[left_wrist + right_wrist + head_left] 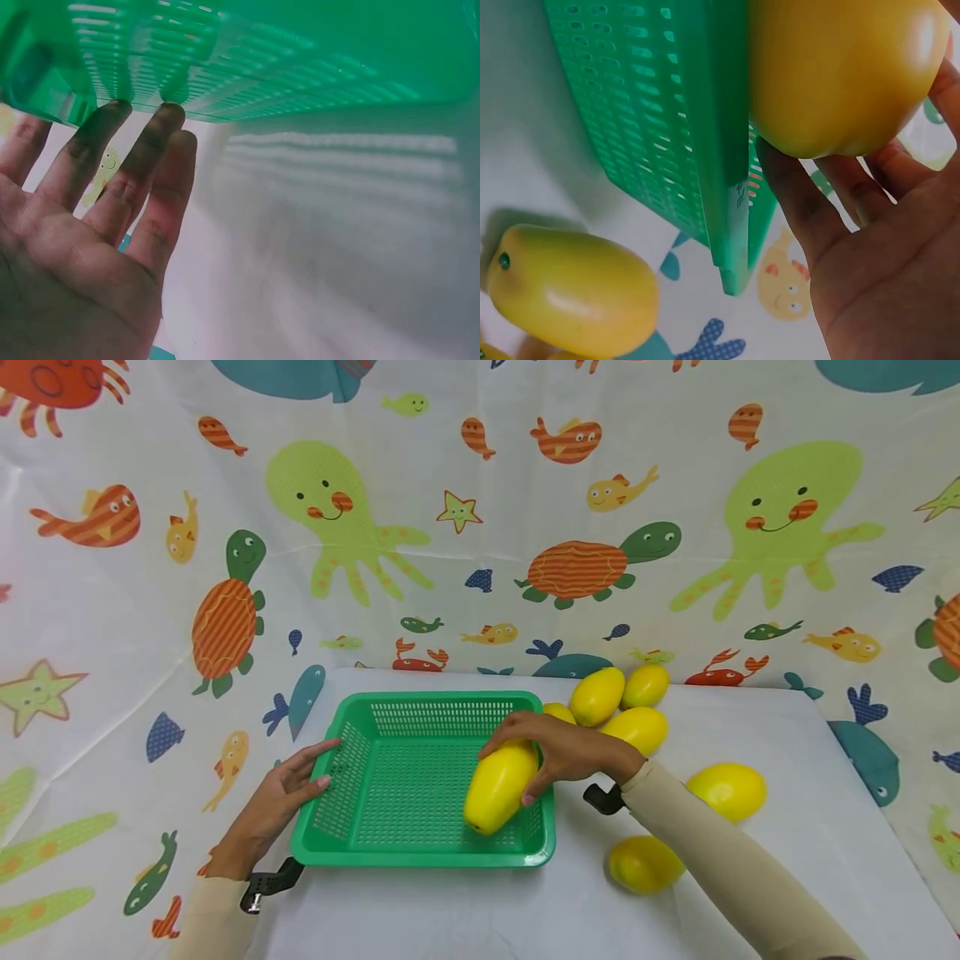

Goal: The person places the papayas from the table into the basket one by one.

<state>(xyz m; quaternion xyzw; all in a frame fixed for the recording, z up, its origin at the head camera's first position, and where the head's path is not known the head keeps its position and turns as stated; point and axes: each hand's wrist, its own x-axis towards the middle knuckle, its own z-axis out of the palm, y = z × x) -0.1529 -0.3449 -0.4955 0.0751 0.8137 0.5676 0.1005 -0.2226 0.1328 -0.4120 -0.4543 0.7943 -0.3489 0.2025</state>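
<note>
My right hand (551, 747) grips a large, smooth, oval yellow fruit (501, 789) over the right part of a green plastic basket (420, 860). In the right wrist view, the fingers curl round the end of this fruit (847, 75), just past the basket rim (720, 150). At the basket's left side is my left hand (281, 797), its fingers extended against the perforated wall. The left wrist view shows those fingertips (172, 114) right at the lower edge of the green wall (300, 67). Apart from the held fruit, the basket's mesh floor is bare.
Several more yellow fruits lie on the white table right of the basket: a cluster (597, 696) behind the right hand, one fruit (727, 792) beyond the forearm and another (643, 865) in front of it. A sea-animal printed cloth (480, 552) hangs behind the table.
</note>
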